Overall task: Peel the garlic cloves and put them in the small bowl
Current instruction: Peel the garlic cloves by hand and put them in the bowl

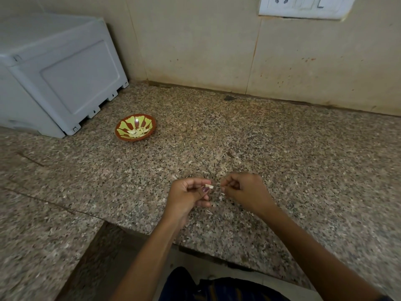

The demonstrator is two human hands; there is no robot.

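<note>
From the head view, the small bowl (135, 127) sits on the speckled table (282, 148) holding several peeled cloves (136, 132). Well apart from it, the left hand (188, 195) pinches a garlic clove (209, 186); the right hand (243, 190) has curled fingers pinching a skin scrap.

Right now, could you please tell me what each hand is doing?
Left hand: pinches a garlic clove.
Right hand: fingers curled; whether it holds a bit of peel cannot be told.
</note>
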